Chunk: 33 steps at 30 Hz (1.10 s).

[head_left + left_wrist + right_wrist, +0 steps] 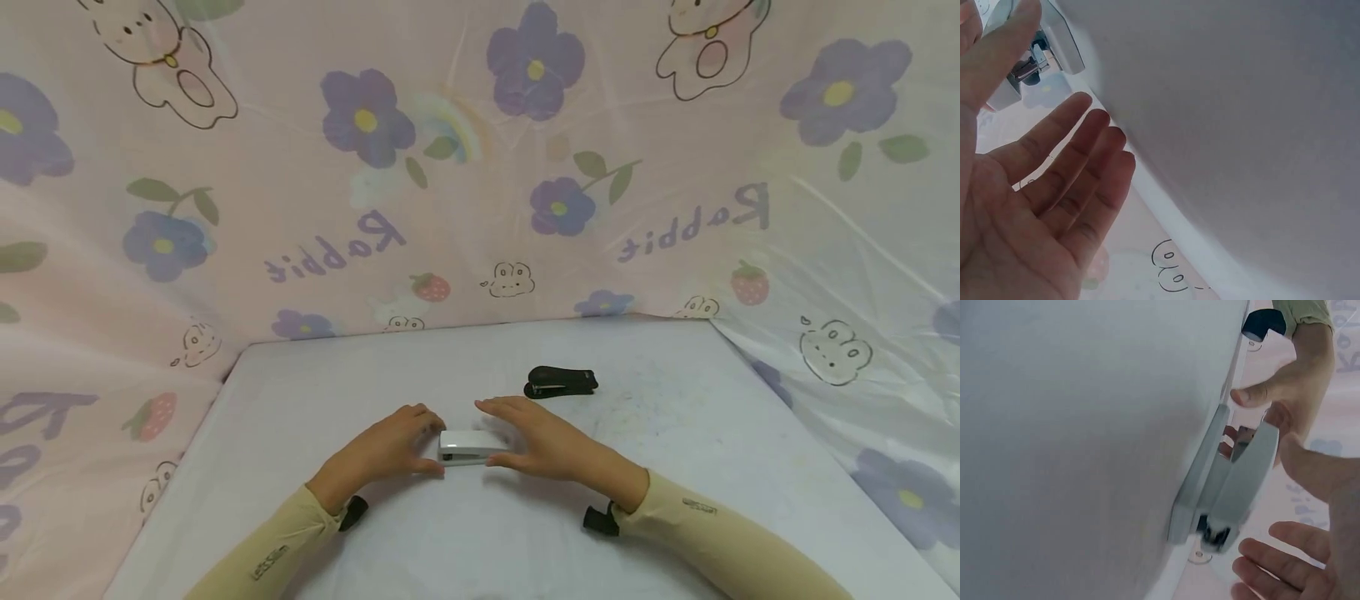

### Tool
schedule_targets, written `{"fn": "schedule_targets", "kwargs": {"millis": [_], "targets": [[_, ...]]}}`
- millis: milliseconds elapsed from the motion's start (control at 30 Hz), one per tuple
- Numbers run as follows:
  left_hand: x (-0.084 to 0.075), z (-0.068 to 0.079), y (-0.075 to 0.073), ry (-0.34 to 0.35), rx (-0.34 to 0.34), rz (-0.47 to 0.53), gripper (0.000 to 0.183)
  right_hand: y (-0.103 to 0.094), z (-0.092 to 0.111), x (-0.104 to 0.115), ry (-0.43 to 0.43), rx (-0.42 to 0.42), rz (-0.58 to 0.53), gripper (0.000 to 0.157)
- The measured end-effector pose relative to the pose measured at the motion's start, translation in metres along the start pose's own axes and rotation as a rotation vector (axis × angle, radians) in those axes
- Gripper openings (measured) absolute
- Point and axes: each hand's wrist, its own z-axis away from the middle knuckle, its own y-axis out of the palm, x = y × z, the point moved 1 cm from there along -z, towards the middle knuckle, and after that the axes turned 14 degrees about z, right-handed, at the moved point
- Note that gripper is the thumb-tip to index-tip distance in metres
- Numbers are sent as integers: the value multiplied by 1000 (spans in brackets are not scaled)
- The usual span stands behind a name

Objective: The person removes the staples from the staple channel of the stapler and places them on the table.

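Note:
A white stapler (467, 442) lies on the table between the two hands. My left hand (390, 446) is at its left end, fingers spread and thumb apart from them. On the other side my right hand (542, 437) reaches around the right end, fingers behind and thumb in front. In the left wrist view the fingers (1079, 181) are loosely extended, and the stapler's end (1065, 40) shows beyond the thumb. The right wrist view shows the stapler's side (1241, 484) beside the right thumb, which overlaps it, with the other fingers (1279, 562) held apart from it.
A black stapler (562, 381) lies farther back on the white-covered table (315, 383), just beyond the right hand. Printed cloth (465, 217) with flowers and rabbits hangs behind the table and along both sides. Black pieces (601, 521) sit at both wrists.

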Motion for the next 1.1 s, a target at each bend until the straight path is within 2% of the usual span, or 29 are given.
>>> {"fn": "schedule_targets", "kwargs": {"millis": [267,533,700,900,1100], "targets": [[3,-6,3,14,30,47,54,10,-13,7,12,8,-58,68],[6,-12,3,38,48,61,46,17,-26,13,-34,12,-144,50],[7,-14,3,16,61,117,41,21,-31,18,-66,-2,-198,41],[6,-16,2,-11,67,159,39,25,-38,21,-17,34,-207,40],[1,-16,4,-22,71,143,41,29,-44,25,39,86,-204,32]]}}
